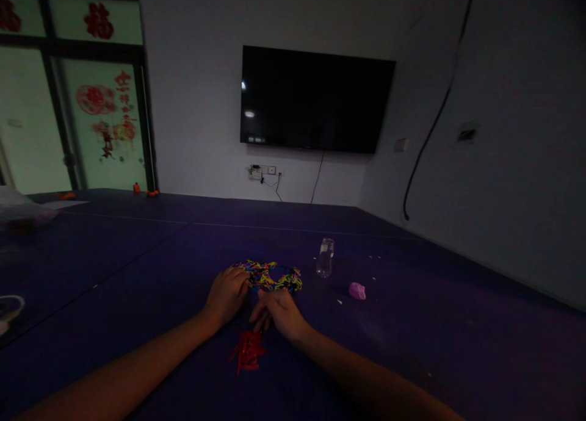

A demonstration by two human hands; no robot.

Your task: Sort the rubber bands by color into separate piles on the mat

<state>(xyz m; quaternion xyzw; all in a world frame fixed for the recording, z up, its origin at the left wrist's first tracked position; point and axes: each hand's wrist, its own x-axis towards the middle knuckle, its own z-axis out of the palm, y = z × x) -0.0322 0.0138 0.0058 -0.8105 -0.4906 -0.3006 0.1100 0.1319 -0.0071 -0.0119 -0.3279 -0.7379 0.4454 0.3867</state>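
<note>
A loose pile of multicoloured rubber bands (265,277), yellow, blue, pink and black, lies on the dark purple surface, with a gap in its right part. My left hand (227,294) rests at the pile's left edge with its fingers curled; whatever is in them is hidden. Just in front of the pile, my right hand (281,312) hangs with thumb and fingers apart, fingertips pointing down-left and nothing visible in them. Below those fingertips sits a small heap of red strip-like pieces (249,350), too dim to name exactly.
Right of the bands stands a clear plastic bottle (325,259); a crumpled pink item (357,291) lies nearer, among small white scraps. A translucent plastic bag (22,208) is at far left, a white looped object (11,311) nearer. A wall-mounted television (315,100) hangs beyond.
</note>
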